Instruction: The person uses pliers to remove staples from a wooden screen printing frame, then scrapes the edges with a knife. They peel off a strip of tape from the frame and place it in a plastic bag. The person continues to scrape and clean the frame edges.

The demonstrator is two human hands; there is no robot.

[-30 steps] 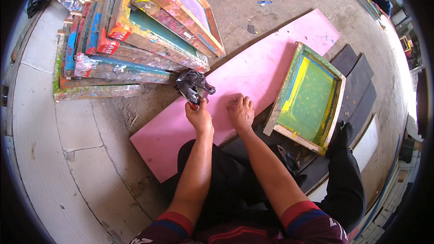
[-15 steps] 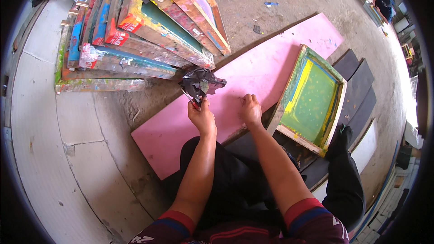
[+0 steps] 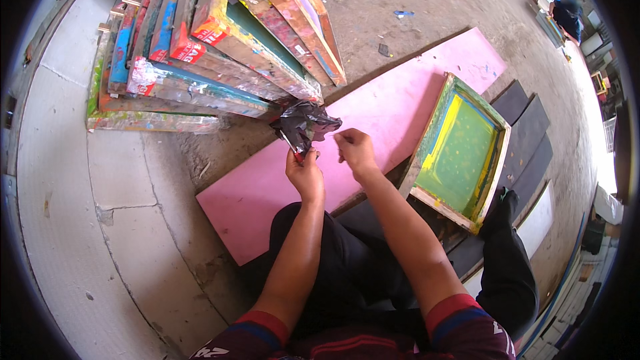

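Your left hand point(image 3: 305, 175) grips a red-handled metal tool point(image 3: 300, 157); your curled right hand point(image 3: 358, 150), hold unclear, has neared crumpled black plastic point(image 3: 305, 122).

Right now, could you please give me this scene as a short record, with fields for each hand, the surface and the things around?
Left hand: closed around a red-handled tool; black plastic bunched just beyond its fingers
Right hand: fingers curled, near the black plastic; whether it grips anything is unclear
Surface below hands: pink board, lying diagonally
Right of hands: wooden-framed green screen, yellow-stained
Upper left: stack of paint-stained frames
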